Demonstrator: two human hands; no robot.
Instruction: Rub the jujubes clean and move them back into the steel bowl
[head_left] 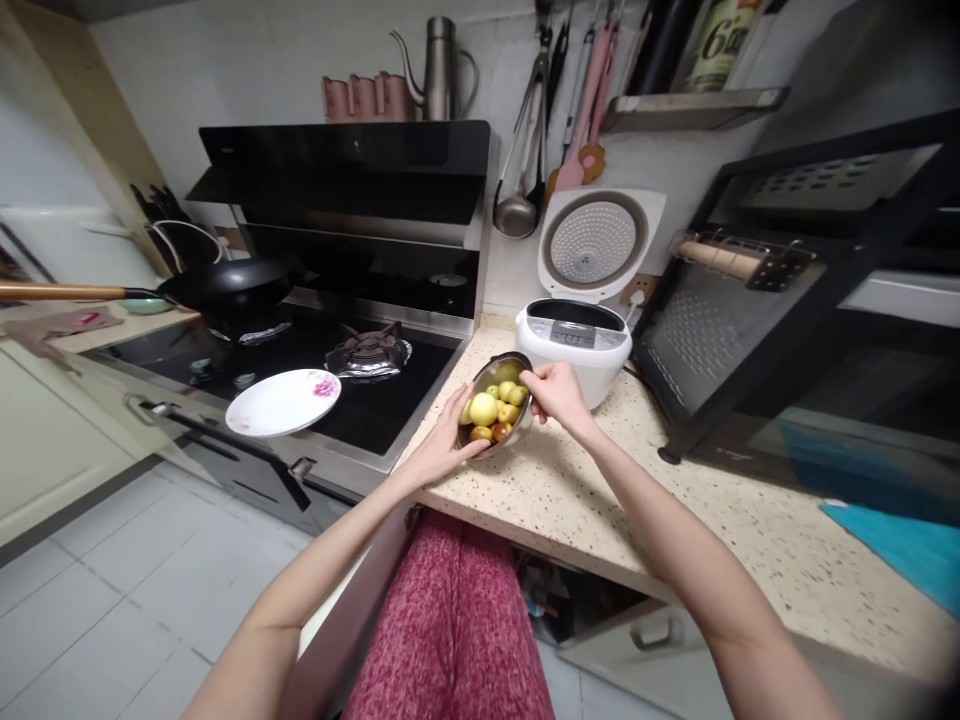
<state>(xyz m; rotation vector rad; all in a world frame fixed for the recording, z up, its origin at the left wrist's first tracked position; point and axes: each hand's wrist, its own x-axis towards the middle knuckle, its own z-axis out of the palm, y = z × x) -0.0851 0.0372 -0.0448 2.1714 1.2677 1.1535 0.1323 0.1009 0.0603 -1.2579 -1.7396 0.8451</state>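
A steel bowl (489, 373) holds several small yellow-green and reddish fruits (484, 408). It is tilted toward me above the speckled counter (600, 500), in front of the rice cooker. My left hand (442, 447) cups the bowl's near left rim from below. At the bowl's far right rim is my right hand (553, 392), its fingertips pinching the edge next to the fruits.
A white rice cooker (574, 345) stands open, lid (596, 243) up, right behind the bowl. A white flowered plate (283, 402) sits at the stove's front edge. A black wok (225, 285) is on the far burner. A dark oven (787, 330) is at right, a blue cloth (900, 545) beyond.
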